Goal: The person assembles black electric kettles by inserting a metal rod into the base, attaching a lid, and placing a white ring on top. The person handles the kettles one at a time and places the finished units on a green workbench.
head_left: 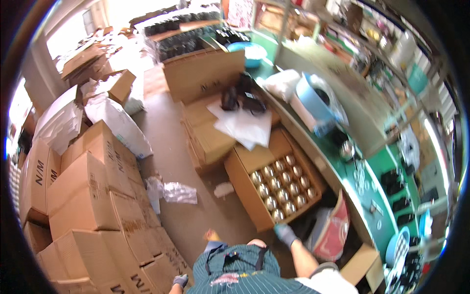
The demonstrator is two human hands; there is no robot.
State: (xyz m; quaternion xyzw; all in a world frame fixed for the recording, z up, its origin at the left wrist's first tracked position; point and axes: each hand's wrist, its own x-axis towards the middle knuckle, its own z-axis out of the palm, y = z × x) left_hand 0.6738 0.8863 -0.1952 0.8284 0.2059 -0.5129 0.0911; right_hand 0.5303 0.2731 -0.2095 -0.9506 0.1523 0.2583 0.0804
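An open cardboard box [248, 197] stands in front of me, a little to the right. Rows of shiny, rounded metallic pieces [283, 196] fill it. My right hand [285, 234], in a grey glove, reaches to the near corner of this box and appears closed on its edge; the fingertips are blurred. Low by my left side hangs my left hand [180, 280], also gloved, beside the stacked cartons. Its fingers are too small and blurred to read. Behind the filled box, another carton [210, 139] carries white sheets [245, 126] and dark objects [243, 98].
Stacked closed cartons [83, 191] line the left, with white sacks [117, 122] behind. A green workbench [364, 188] runs along the right, bearing blue basins [313, 100]. A red-and-white bag [333, 230] stands right of my right hand. Clear plastic [180, 192] lies on the floor.
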